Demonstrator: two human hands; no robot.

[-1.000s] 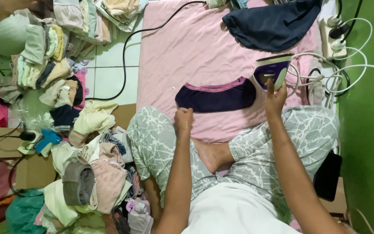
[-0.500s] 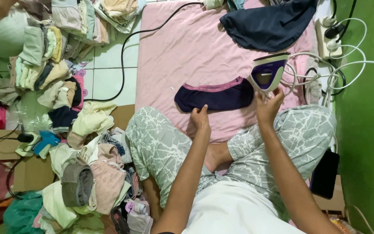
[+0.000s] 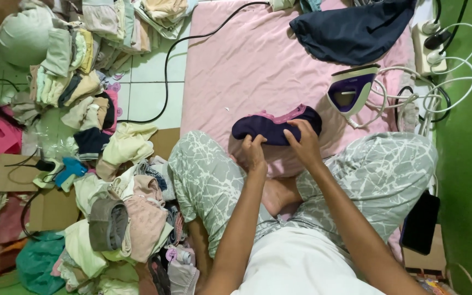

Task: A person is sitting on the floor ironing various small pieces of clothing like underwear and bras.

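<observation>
A small dark purple garment with pink trim (image 3: 271, 127) lies bunched on the pink blanket (image 3: 247, 71) just past my crossed legs. My left hand (image 3: 254, 150) pinches its near left edge. My right hand (image 3: 303, 141) grips its near right part, fingers curled over the cloth. A purple and white iron (image 3: 350, 90) stands on its heel to the right of the garment, apart from both hands.
A dark blue garment (image 3: 353, 30) lies at the blanket's far end. Piles of folded and loose clothes (image 3: 110, 164) cover the floor at left. White cords and a power strip (image 3: 432, 43) run along the green wall. A black phone (image 3: 420, 223) rests by my right knee.
My right hand let go of the iron, which now stands on its heel. Both hands came together on the purple garment, which went from spread flat to bunched up.
</observation>
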